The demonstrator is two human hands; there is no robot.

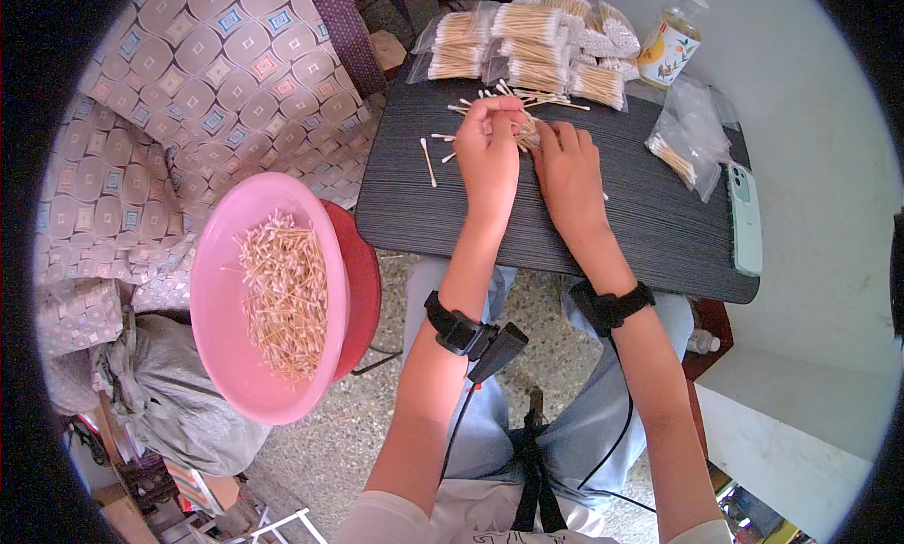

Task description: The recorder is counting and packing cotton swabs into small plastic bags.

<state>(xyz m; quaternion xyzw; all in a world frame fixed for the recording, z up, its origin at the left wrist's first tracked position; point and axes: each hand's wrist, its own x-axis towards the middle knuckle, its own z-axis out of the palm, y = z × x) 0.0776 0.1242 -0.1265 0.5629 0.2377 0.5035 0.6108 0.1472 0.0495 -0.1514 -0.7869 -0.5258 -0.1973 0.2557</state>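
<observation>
Both hands are together over a loose pile of cotton swabs point(556, 101) on the dark table. My left hand point(490, 158) has its fingers curled round a bunch of cotton swabs point(528, 134). Against the other side of that bunch, the bent fingers of my right hand point(571, 172) close in, their tips partly hidden. White swab tips stick out beside the left fingers. One stray cotton swab point(428, 162) lies apart to the left of the left hand.
Several clear bags of swabs point(527, 35) are stacked along the table's point(424, 214) far edge, beside a bottle point(670, 43). At right lie clear plastic bags point(702, 120), one holding swabs, and a pale green phone point(745, 219). A pink basin point(215, 299) of loose swabs sits on a red stool point(367, 290).
</observation>
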